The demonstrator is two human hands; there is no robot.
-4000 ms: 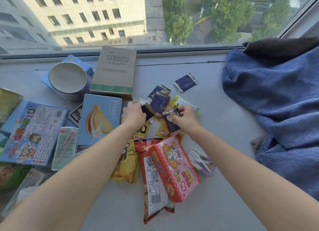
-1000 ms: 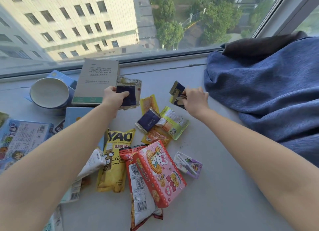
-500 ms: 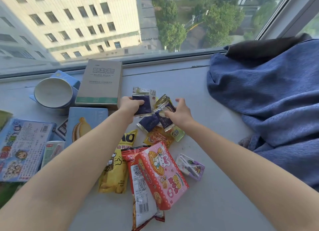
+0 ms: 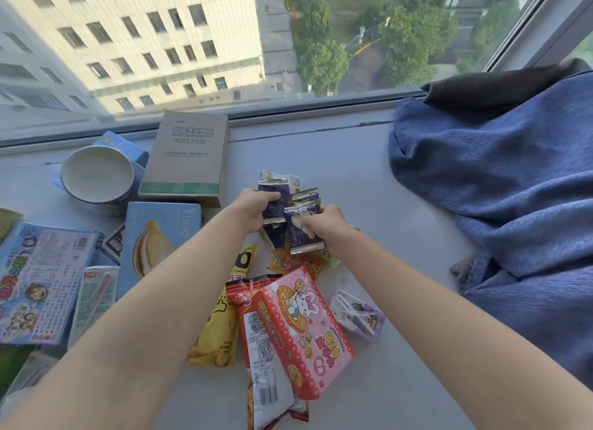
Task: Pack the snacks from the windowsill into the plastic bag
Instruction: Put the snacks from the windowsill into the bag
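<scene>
Fingers [image 4: 256, 201] behind navy sachets [image 4: 275, 201]; yellow bag [image 4: 218, 333] half under forearm [image 4: 154, 301].

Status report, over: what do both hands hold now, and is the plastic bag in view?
Left hand shut on dark blue packets. Right hand shut on another dark blue packet. Plastic bag not in view. More snacks on windowsill, nothing in the way.

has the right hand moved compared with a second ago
Yes. The right hand, then out near the blue blanket, has come back toward the left hand.
</scene>
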